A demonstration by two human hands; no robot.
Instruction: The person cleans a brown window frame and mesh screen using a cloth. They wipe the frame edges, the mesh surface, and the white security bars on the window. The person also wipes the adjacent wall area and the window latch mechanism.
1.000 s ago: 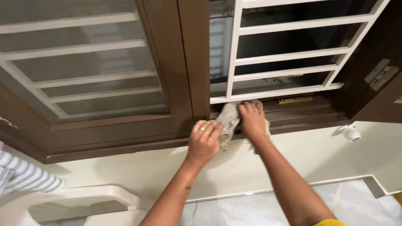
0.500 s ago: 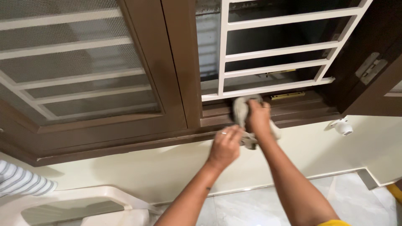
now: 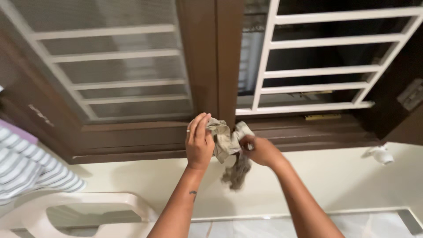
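Note:
A crumpled grey-beige cloth (image 3: 227,143) hangs between my two hands in front of the brown wooden window frame (image 3: 220,66). My left hand (image 3: 199,141) grips the cloth's upper left part, a ring on one finger. My right hand (image 3: 261,150) pinches the cloth's right side, and a loose end dangles below against the cream wall. Both hands are level with the lower sill of the frame, just under its vertical centre post.
White metal grille bars (image 3: 317,72) cover the open right half of the window; the left half (image 3: 119,66) has mesh behind bars. A white plastic chair (image 3: 83,211) stands at lower left with striped fabric (image 3: 31,169) beside it. A white knob (image 3: 382,155) sticks out of the wall at right.
Both hands with the cloth have moved left from the right-hand sill to the centre post. The cloth is now spread and hanging between the hands instead of pressed on the sill.

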